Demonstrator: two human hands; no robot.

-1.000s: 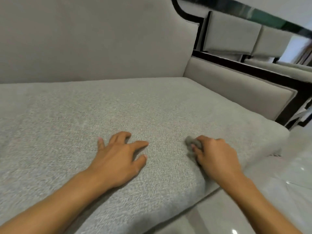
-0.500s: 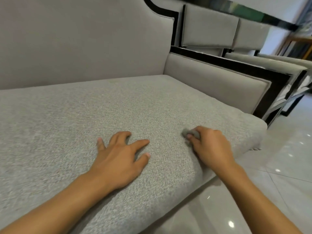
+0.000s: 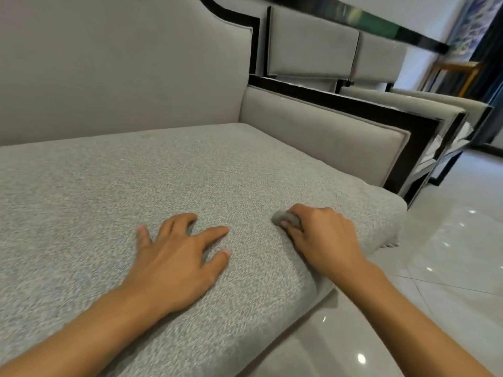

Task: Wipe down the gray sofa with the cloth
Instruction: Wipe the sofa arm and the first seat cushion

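Evidently mid-wipe: right hand clamps a small bunched gray cloth against the sofa's seat cushion near its front edge. Left hand lies flat, fingers spread, bracing. Next stroke likely needs steady pressure across nubby, coarse-woven fabric; backrest smoother.

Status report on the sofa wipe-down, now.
Left hand flat on the seat cushion, fingers spread, holding nothing. Right hand grips the bunched gray cloth, pressed to the cushion near its front edge. Nothing in the way.
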